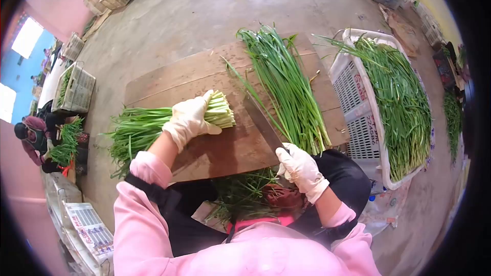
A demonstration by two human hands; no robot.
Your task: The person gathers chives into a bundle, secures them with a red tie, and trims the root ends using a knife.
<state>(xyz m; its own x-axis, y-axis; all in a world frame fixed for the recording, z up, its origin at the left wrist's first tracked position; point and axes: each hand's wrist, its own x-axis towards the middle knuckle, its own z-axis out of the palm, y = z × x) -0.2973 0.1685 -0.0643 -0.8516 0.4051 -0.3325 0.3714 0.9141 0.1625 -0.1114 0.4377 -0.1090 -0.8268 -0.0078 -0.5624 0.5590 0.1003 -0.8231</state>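
Observation:
My left hand [190, 120], in a pale glove, is closed over a bunch of garlic chives [143, 125] lying sideways on the brown board [179, 81]. The bunch's pale, even stem ends point right, and its leaves hang past the board's left edge. My right hand [302, 173], also gloved, grips the handle of a long knife [262, 123] at the board's near edge. The blade slants up and left, apart from the held bunch. Beside the blade, a looser pile of garlic chives [286, 87] lies with its stems towards me.
A white plastic crate [353, 107] full of long greens stands close on the right. Loose leaf scraps [240, 194] lie between my legs. At the far left a person [35, 140] sits by greens, near another crate [76, 89]. More crates line the walls.

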